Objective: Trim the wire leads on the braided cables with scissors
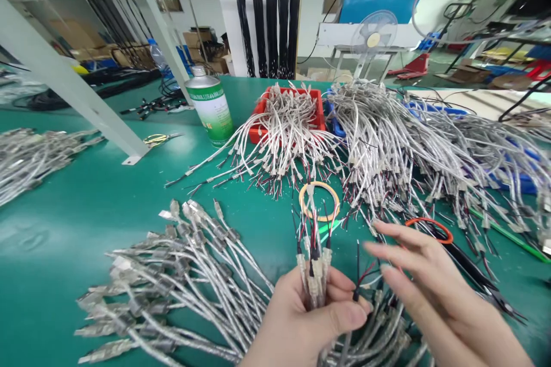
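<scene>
Near the bench's front edge, the left hand (301, 315) is clamped around a small upright bundle of cable ends (313, 266), thumb pressed across the front. The right hand (426, 287) hovers just beside it, fingers spread apart and holding nothing, above loose silver cables (379, 327); a tape ring (319, 200) lies just behind on the green bench (86, 212).

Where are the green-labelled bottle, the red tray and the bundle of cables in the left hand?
green-labelled bottle (210, 109): head view, on its label.
red tray (258, 129): head view, on its left front wall.
bundle of cables (314, 275): head view, on the clear connector ends above the left hand (301, 321).
</scene>
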A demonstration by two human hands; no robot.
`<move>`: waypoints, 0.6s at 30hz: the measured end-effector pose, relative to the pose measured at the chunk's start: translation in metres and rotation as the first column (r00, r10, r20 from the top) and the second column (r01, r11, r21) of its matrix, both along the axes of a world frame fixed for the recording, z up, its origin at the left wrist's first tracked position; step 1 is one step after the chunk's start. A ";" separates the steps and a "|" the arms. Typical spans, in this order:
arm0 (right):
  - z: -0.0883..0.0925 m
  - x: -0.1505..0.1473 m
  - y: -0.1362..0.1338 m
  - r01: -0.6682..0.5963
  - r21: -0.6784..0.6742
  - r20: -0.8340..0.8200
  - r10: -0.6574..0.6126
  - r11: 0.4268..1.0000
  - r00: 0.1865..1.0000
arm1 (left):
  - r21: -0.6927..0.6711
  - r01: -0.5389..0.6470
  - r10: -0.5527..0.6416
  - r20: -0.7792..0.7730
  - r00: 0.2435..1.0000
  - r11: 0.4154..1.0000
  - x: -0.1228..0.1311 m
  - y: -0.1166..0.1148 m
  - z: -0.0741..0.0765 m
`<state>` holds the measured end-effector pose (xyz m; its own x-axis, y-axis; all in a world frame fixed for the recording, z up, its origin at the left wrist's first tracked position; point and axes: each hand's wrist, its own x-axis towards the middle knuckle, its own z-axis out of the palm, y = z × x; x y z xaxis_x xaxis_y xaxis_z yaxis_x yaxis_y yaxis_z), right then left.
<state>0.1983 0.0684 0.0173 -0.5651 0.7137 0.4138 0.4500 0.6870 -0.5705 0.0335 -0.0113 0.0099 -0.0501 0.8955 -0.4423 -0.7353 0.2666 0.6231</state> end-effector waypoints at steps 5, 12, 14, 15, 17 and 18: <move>-0.004 0.019 0.002 0.152 -0.342 -0.060 -0.183 0.927 0.981 | -0.042 -0.030 0.030 -0.002 1.000 0.999 -0.002 0.004 0.007; 0.012 -0.025 -0.018 -0.235 -0.664 -0.208 0.127 0.710 0.970 | 0.018 -0.058 0.060 -0.126 0.990 0.998 0.000 0.001 0.004; 0.018 -0.033 -0.020 -0.227 -0.689 -0.228 0.091 0.688 0.969 | 0.028 -0.005 0.011 -0.222 0.975 1.000 -0.003 0.002 0.004; 0.021 -0.031 -0.020 -0.212 -0.686 -0.222 0.076 0.696 0.972 | 0.041 0.017 -0.005 -0.280 0.960 0.999 -0.005 0.002 0.006; 0.025 -0.016 -0.018 -0.156 -0.635 -0.220 0.017 0.757 0.975 | 0.078 0.063 -0.025 -0.409 0.912 0.995 -0.011 0.003 0.010; 0.027 -0.004 -0.017 -0.119 -0.581 -0.247 -0.035 0.805 0.968 | 0.094 0.099 -0.044 -0.464 0.885 0.991 -0.014 0.003 0.013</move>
